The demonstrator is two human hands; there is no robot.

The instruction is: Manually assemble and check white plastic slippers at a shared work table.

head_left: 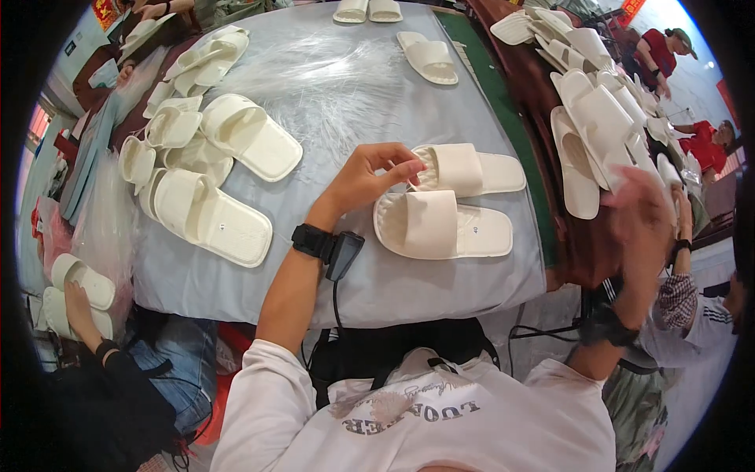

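Slipper (464, 170) lies crosswise, toe leftward, left hand (368, 179) pinching its toe; right hand (641, 220) blurred, grip unclear

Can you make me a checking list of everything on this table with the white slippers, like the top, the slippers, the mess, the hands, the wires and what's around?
Surface: grey table under a clear crinkled plastic sheet.
Job's things: two white slippers side by side in front of the person, near slipper and far slipper.
Clutter: slipper heap on the left, slipper stack on the right, single slipper farther back.
Hands: left hand has its fingers on the far slipper's rim; right hand is blurred, raised near the stack, grip unclear.
Cables: black wrist device with a cable hanging below the table edge.
Surroundings: other people working at the left, lower right and far right.
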